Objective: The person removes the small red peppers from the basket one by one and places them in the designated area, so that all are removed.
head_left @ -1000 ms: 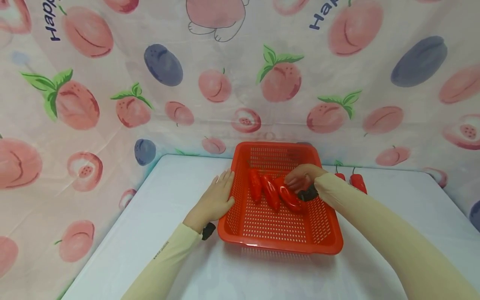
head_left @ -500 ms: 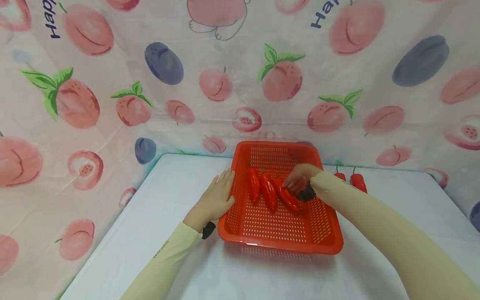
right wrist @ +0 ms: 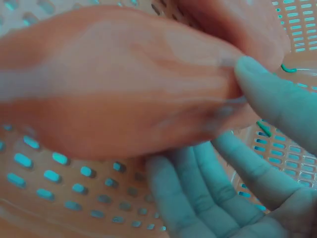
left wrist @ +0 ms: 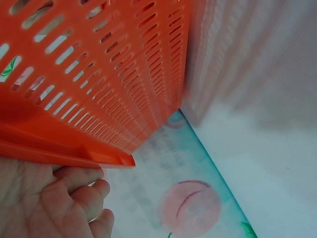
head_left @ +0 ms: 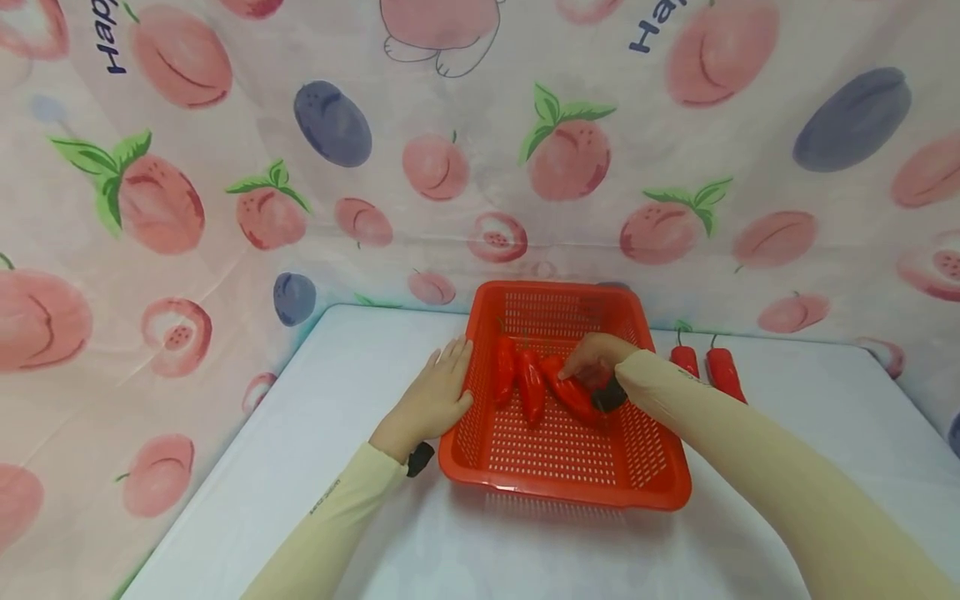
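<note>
Within the perforated red basket (head_left: 555, 492), the third red pepper (head_left: 573, 402) is clamped by the right-hand grip (head_left: 596, 358): in the right-wrist view the thumb is laid against the upper surface near one end, and the fingers are set beneath. The pepper is angled across the basket floor; whether its lower end is raised cannot be told.

Just beside it, the middle pepper (head_left: 532, 388) is laid nearly lengthwise, followed by the leftmost pepper (head_left: 505, 372) near the left wall. Relative to the frame one second earlier, all three have been shifted slightly toward that wall, and the right-hand grip has been carried the same way. For the work in hand, this is judged to mean that the row is being adjusted and that the third pepper has not yet been released.

At the left rim, the left-hand grip (head_left: 427, 395) is laid along the outside with fingers extended and nothing clamped; its position is unchanged, and the basket is presumably steadied by it. To the right of the basket, two further peppers (head_left: 684, 360) are placed on the white table (head_left: 367, 350), partly hidden by the right sleeve (head_left: 750, 442); slightly more of them is now exposed.
</note>
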`<action>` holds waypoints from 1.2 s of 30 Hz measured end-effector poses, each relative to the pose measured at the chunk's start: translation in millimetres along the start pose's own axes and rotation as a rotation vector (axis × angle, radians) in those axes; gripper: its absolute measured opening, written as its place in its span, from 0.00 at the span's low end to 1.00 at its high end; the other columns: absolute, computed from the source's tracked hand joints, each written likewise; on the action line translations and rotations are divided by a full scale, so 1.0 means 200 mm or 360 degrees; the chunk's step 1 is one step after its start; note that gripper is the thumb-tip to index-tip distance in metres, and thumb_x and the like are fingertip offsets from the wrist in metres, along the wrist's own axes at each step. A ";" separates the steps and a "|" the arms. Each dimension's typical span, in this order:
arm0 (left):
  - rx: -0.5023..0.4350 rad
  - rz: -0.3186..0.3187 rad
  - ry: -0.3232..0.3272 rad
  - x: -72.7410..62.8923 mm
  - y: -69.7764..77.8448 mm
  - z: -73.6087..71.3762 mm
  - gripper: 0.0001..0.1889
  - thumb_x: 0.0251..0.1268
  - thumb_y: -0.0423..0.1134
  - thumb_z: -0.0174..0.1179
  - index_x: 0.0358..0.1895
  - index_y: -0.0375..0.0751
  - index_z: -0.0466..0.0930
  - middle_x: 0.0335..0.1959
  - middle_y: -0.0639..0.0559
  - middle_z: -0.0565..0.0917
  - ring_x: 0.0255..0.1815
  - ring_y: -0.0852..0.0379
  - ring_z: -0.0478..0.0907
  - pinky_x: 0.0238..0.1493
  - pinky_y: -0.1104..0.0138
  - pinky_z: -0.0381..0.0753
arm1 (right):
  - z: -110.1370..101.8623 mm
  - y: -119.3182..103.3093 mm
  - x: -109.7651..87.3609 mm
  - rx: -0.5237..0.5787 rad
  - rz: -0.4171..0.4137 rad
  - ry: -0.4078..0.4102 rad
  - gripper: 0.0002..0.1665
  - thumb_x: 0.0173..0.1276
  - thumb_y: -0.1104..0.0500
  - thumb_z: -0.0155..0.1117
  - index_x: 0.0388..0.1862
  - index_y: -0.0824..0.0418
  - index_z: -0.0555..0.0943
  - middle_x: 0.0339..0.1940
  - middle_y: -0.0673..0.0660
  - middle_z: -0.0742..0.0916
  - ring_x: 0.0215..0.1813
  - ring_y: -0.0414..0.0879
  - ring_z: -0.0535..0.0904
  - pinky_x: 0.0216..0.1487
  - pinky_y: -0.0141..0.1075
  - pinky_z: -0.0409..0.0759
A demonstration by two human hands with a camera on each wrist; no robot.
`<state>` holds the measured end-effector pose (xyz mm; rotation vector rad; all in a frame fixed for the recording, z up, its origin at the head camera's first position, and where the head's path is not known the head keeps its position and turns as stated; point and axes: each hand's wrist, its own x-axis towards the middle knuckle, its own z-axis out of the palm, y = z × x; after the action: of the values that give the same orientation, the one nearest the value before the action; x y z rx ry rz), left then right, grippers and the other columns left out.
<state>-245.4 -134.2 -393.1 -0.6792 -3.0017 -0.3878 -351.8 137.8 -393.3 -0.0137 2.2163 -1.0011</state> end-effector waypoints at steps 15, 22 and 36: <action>-0.0003 -0.0023 -0.0004 0.00 0.00 0.00 0.36 0.66 0.40 0.47 0.74 0.31 0.44 0.76 0.39 0.48 0.77 0.45 0.45 0.77 0.53 0.44 | 0.00 0.00 0.04 0.0034 -0.0051 -0.0073 0.36 0.62 0.59 0.63 0.66 0.71 0.65 0.66 0.68 0.72 0.63 0.59 0.74 0.59 0.46 0.77; 0.0022 -0.0014 -0.0004 0.01 -0.01 0.01 0.36 0.66 0.41 0.46 0.74 0.32 0.43 0.76 0.39 0.47 0.77 0.45 0.45 0.76 0.51 0.46 | -0.02 0.00 0.05 -0.0048 -0.0099 -0.0044 0.30 0.61 0.58 0.65 0.59 0.72 0.72 0.55 0.64 0.81 0.54 0.53 0.80 0.57 0.44 0.79; -0.0022 -0.0028 0.0005 0.00 0.00 0.01 0.36 0.66 0.40 0.47 0.74 0.32 0.44 0.76 0.39 0.48 0.77 0.45 0.45 0.77 0.52 0.44 | -0.05 -0.01 0.03 0.0039 -0.0224 0.0000 0.34 0.62 0.55 0.63 0.62 0.72 0.70 0.64 0.66 0.76 0.62 0.56 0.75 0.60 0.44 0.76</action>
<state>-245.9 -133.5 -394.0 -0.6532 -3.0065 -0.4105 -363.3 141.1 -389.9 -0.1606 2.2276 -1.1038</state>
